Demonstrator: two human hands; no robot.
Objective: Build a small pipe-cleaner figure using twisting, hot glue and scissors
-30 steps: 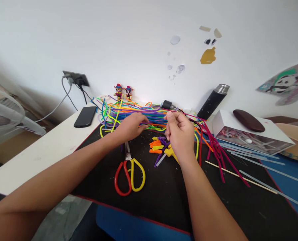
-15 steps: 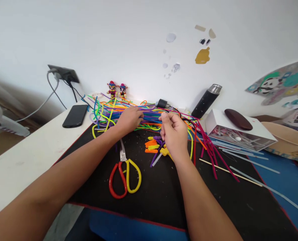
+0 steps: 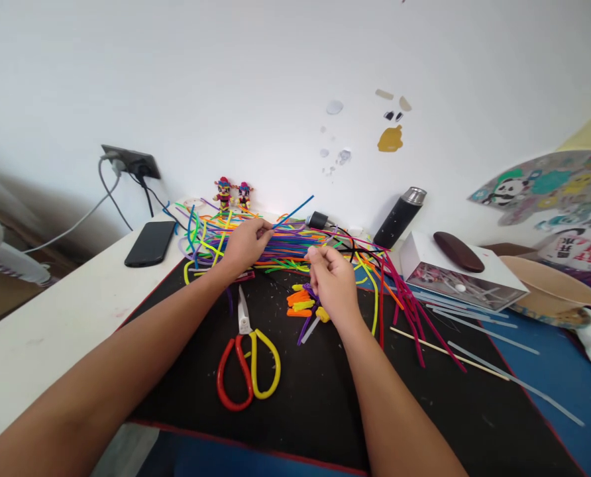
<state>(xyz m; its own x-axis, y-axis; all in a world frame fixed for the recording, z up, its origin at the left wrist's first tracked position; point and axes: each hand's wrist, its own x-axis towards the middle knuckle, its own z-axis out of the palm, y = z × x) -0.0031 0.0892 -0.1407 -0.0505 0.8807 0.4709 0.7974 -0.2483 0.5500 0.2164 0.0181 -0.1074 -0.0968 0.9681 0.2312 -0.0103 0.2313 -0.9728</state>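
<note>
While left hand (image 3: 248, 246) is pinching blue pipe cleaner (image 3: 295, 210) over multicoloured pipe-cleaner heap (image 3: 289, 248), right hand (image 3: 334, 279) is also pinching, contents unclear.

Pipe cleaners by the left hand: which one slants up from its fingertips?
The blue pipe cleaner, pointing up and right from the left hand; the multicoloured bundle lies below it.
</note>
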